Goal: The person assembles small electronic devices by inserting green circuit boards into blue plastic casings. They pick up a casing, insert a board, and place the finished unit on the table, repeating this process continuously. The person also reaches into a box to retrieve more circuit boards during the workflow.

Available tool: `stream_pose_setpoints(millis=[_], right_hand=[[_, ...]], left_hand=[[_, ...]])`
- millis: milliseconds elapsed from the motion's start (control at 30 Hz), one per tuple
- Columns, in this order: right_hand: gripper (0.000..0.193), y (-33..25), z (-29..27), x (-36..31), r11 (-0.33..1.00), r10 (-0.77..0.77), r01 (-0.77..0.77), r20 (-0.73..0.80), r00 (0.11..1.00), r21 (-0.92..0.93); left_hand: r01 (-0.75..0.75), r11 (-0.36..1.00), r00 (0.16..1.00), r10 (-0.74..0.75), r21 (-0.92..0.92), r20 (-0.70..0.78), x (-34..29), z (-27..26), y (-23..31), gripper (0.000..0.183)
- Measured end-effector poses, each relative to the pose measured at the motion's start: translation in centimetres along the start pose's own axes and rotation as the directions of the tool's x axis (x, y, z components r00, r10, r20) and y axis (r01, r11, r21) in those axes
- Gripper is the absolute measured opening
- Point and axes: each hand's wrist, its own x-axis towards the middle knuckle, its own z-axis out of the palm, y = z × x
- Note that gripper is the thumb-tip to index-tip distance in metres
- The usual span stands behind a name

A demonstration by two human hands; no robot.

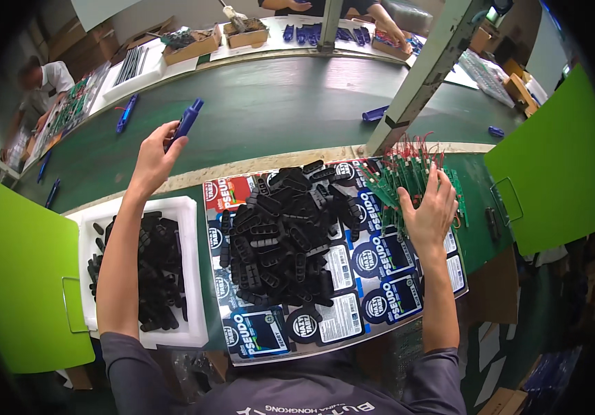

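Taking the heap of small black ribbed plastic parts (287, 232) as the clock's centre, the left hand (159, 155) is at 10 o'clock, thumb and fingers closed around a slim dark-blue plastic casing (187, 120). The casing is held tilted above the long dark-green work surface (270, 104), its upper end pointing toward 1 o'clock.

The right hand (430, 211) is between 2 and 3 o'clock, palm down on a bundle of narrow green circuit boards with thin red wires (401, 169). Its thumb stands apart from the fingers; whether they grip a board I cannot tell.

The heap lies on a glossy, colourful printed sheet (342, 325), and the circuit boards lie at the sheet's 2 o'clock corner. Just beside the sheet, at 9 o'clock, a white foam tray (193, 277) holds more black parts (162, 256).

On the work surface, one blue casing piece (126, 114) lies at 10 o'clock and another (375, 114) at 1 o'clock, near a pale, scuffed metal post (415, 76). Bright-green panels stand at 9 o'clock (21, 277) and between 2 and 3 o'clock (546, 166). A co-worker in a white shirt (55, 75) is at 10 o'clock, well apart; another person's hand (388, 29) reaches in at 1 o'clock.
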Motion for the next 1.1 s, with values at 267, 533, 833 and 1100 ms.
stream_pose_setpoints(millis=[267,533,833,1100], right_hand=[[0.034,-8.4,-0.1,-1.0,0.743,-0.437,0.317,0.069,0.897,0.589],[0.03,-9.1,1.5,-1.5,0.613,-0.285,-0.074,0.308,0.908,0.786],[0.026,-10.9,-3.1,-1.3,0.044,-0.223,-0.376,0.376,0.899,0.926],[0.019,-16.1,-7.4,0.0,0.404,-0.359,0.099,0.058,0.932,0.909]], left_hand=[[0.196,0.535,0.98,-0.09,-0.822,0.175,-10.5,2.6,13.5,0.042],[0.351,0.151,0.915,-0.267,-0.924,0.303,-16.6,9.7,16.4,0.045],[0.346,0.202,0.929,-0.21,-0.916,0.305,-16.9,12.7,16.2,0.043],[0.265,0.263,0.954,-0.214,-0.928,0.211,-17.3,13.0,15.6,0.041]])
